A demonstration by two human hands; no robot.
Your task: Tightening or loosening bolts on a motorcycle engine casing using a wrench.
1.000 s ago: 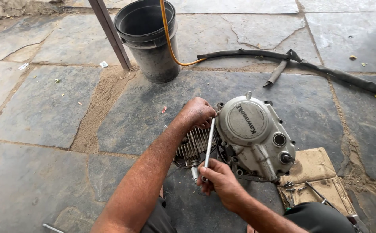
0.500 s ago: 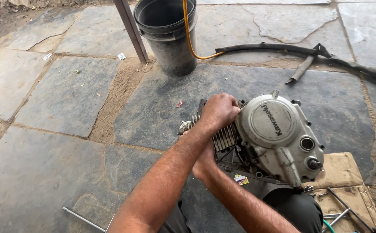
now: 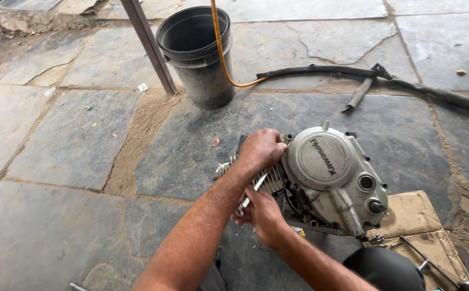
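Observation:
A grey motorcycle engine (image 3: 326,161) with a round side cover rests on the stone floor, its finned cylinder (image 3: 275,182) pointing left. My left hand (image 3: 261,148) is clamped over the top of the cylinder next to the cover. Just below it, my right hand (image 3: 264,214) grips a slim silver rod-like tool (image 3: 249,196) that slants up toward the fins. The tool's upper end is hidden behind my left hand.
A black bucket (image 3: 196,48) stands behind, with a yellow hose (image 3: 221,54) running into it and a slanted metal post (image 3: 148,43) beside it. A black rubber hose (image 3: 326,70) lies across the back. Cardboard (image 3: 412,215) with loose tools (image 3: 428,267) lies at right.
My right hand came out from behind my left forearm and the silver tool shows again, now slanted under the left hand. My left hand stays on the cylinder.

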